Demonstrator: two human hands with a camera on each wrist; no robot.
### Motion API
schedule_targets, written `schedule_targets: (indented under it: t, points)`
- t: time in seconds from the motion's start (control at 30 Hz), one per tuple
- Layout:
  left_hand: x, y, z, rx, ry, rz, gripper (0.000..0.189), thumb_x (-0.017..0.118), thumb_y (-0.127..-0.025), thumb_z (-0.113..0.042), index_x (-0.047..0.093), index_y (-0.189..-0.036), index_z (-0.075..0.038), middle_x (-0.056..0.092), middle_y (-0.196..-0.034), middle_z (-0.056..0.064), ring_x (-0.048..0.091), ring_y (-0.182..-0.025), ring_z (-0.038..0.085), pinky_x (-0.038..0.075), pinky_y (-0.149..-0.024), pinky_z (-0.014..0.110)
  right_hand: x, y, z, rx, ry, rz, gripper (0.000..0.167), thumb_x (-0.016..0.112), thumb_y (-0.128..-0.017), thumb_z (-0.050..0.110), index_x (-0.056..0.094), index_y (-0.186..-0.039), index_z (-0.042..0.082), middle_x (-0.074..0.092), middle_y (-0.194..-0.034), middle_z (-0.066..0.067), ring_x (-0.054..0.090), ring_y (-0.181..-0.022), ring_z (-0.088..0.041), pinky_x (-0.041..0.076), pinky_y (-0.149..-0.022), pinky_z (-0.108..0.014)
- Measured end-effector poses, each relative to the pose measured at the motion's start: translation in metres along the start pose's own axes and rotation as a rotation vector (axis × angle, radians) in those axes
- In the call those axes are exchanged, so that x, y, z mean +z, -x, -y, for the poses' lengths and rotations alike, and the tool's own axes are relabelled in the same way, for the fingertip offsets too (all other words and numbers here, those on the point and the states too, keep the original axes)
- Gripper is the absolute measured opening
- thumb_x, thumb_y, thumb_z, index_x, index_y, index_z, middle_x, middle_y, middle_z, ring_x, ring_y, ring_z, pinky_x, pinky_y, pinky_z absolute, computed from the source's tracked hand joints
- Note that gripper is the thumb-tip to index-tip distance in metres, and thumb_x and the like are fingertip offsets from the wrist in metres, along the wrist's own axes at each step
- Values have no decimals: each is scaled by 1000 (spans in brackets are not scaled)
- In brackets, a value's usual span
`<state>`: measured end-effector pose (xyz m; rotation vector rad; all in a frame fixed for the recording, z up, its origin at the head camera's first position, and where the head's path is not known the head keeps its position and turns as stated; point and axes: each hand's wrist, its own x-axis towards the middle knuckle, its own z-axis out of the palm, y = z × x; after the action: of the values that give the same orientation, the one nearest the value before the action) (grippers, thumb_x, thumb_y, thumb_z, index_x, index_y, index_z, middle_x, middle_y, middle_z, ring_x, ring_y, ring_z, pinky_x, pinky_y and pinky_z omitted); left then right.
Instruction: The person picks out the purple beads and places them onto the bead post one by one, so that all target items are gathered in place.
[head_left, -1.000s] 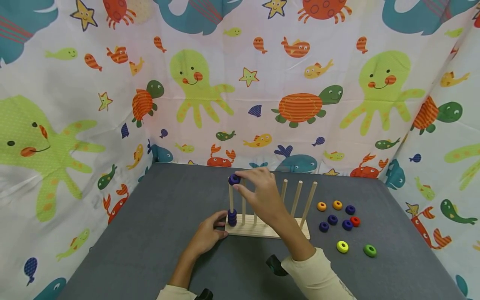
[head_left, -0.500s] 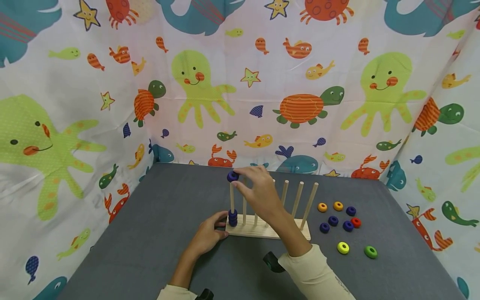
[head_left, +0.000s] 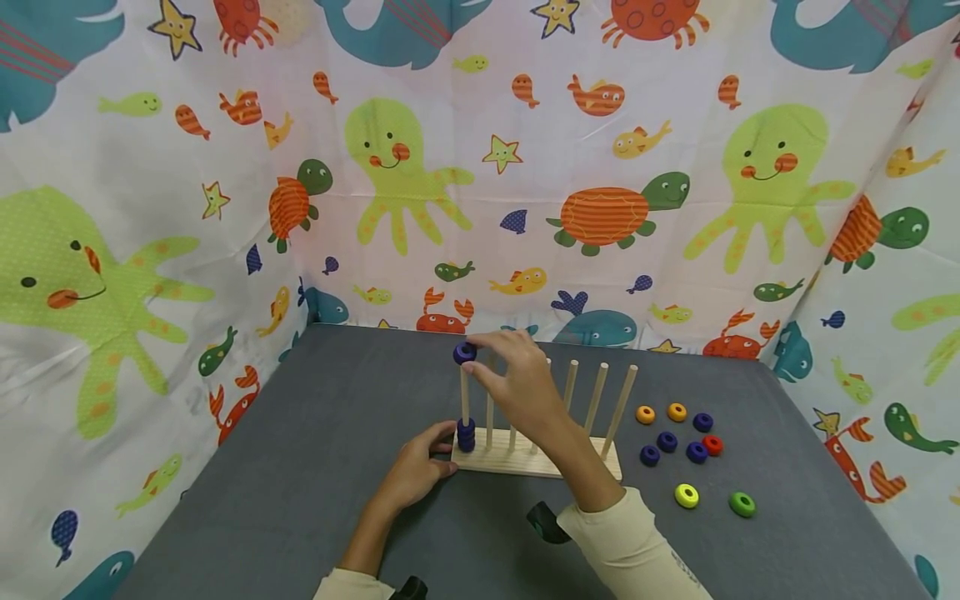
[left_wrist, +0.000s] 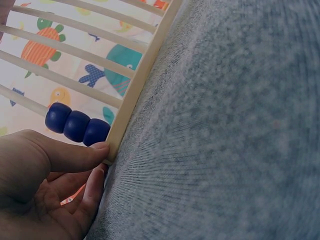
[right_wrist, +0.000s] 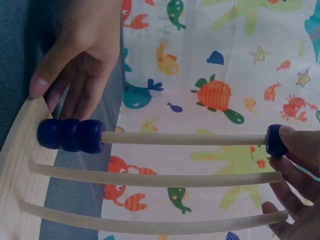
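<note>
In the head view a wooden rack with a row of upright pegs (head_left: pixel 517 463) stands on the grey table. My left hand (head_left: pixel 415 468) grips the left end of its base, thumb on the edge in the left wrist view. Three dark blue beads (left_wrist: pixel 77 125) are stacked at the foot of the leftmost peg (right_wrist: pixel 185 138). Thumb and fingers of my right hand (head_left: pixel 525 387) pinch another dark blue bead (right_wrist: pixel 276 140) at the top of that same peg. The right hand's other fingers lie close to the neighbouring peg tips in the right wrist view.
Right of the rack lie several loose dark blue beads (head_left: pixel 667 442), a red bead (head_left: pixel 712 445), two orange beads (head_left: pixel 645 414), a yellow bead (head_left: pixel 686 496) and a green bead (head_left: pixel 742 504). A curtain printed with sea animals (head_left: pixel 480 192) hangs behind the table.
My right hand has shifted slightly left and up, bringing the blue bead in line with the tip of the leftmost peg. The left hand keeps its grip on the rack.
</note>
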<state>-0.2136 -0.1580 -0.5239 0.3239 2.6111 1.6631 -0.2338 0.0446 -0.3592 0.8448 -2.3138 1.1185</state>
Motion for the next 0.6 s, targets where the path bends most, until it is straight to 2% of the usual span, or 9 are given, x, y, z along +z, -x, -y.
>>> schedule_targets:
  t: [0.2,0.3,0.43,0.6]
  points:
    - [-1,1,0,22,-15,4,63,75,-90,3,56,-150,-2,61,-148,22,66,-125,39,54,-101,57,1,0,-1,15,-2,15,34,77,-98,17,74,-131,8,73,-130,-9,65,-129,-29,29,-126,-57]
    - [-1,1,0,25,-20,4,63,75,-90,3,56,-151,-2,61,-148,22,66,-125,38,55,-101,56,1,0,-2,18,3,18,34,77,-98,18,74,-131,9,73,-131,-9,64,-129,-30,35,-123,-58]
    - [0,1,1,15,-18,4,65,75,-90,3,55,-151,-2,62,-148,21,66,-126,37,55,-100,53,0,1,-2,3,4,1,35,79,-97,17,75,-130,8,73,-129,-8,63,-125,-30,48,-111,-55]
    - [-1,0,1,6,-8,-1,66,75,-89,4,55,-151,-1,61,-148,22,67,-126,37,56,-100,52,-7,2,-1,-29,-9,-56,33,80,-95,15,76,-127,7,75,-125,-9,66,-123,-29,52,-108,-51]
